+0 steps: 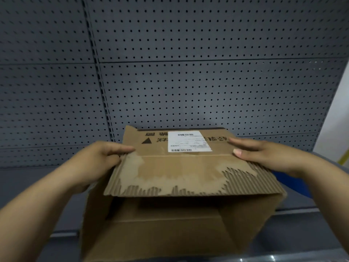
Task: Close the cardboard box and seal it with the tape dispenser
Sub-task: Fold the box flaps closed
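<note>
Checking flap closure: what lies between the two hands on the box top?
Head view: between left hand and right hand lies the folded flap and a white shipping label.

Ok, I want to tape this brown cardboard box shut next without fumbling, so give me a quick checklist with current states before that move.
1. Far flap of the brown cardboard box folded down: ok, it lies over the opening.
2. Near side closed: not ok, the front opening gapes and the inside is visible.
3. Left hand holding the flap: ok, fingers curl round its left edge.
4. Right hand steadying the flap: ok, straight fingers press its right edge.
5. Tape dispenser within reach: cannot tell, none in view.
6. Flap surface sound for tape: not ok, the torn flap edge bares corrugation.
</note>
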